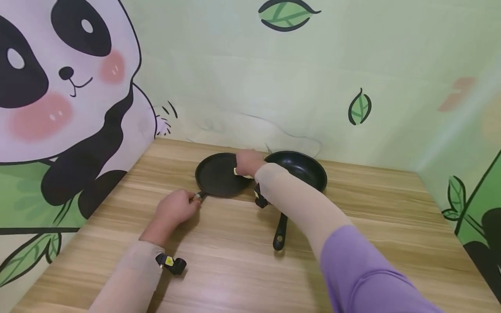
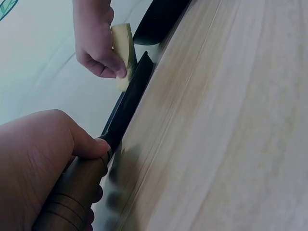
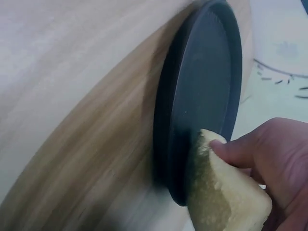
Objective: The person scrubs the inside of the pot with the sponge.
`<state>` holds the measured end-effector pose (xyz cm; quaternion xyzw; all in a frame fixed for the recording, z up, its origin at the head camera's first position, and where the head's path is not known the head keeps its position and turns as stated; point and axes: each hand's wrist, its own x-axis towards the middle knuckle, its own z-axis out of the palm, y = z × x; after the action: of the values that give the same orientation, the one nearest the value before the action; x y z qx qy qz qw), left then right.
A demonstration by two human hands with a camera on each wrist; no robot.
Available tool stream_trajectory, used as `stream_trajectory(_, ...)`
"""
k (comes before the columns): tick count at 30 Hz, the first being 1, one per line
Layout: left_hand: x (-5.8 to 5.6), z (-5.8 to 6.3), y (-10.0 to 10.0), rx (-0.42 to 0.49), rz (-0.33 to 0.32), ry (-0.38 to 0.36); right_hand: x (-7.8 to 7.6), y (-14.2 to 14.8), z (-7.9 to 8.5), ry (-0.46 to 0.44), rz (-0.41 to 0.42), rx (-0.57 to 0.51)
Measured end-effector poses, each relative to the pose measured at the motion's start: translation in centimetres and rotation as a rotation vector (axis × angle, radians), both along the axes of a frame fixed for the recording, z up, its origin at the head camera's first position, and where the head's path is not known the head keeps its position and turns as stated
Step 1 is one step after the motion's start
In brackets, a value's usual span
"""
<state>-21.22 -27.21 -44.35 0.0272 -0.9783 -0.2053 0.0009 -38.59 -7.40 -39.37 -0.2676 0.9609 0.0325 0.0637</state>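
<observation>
Only wrist views clearly show me the sponge (image 3: 228, 195) my right hand (image 1: 249, 162) pinches; left hand (image 1: 176, 213) grips a handle (image 2: 72, 195), sleeve (image 1: 301, 200) part-hides deep pan (image 1: 300, 165).

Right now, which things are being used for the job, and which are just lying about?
In the job:
flat pan, its wooden handle gripped by the left hand
sponge, held at the pan by the right hand

Just lying about:
deeper black pan, held by neither hand
</observation>
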Motion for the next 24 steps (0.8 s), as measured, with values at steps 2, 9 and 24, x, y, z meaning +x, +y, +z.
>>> stream_trajectory(2,-0.1,0.0,-0.1,0.015,0.002,-0.01,0.4,0.2,0.3,-0.023,0.026,0.044)
stream_trajectory(9,-0.5,-0.1,-0.4,0.035,0.023,-0.032,2.3,0.6,1.1,-0.077,0.108,0.114)
stream_trajectory(24,-0.6,0.3,0.1,-0.005,0.013,0.0,5.8,-0.5,0.1,-0.087,0.235,-0.118)
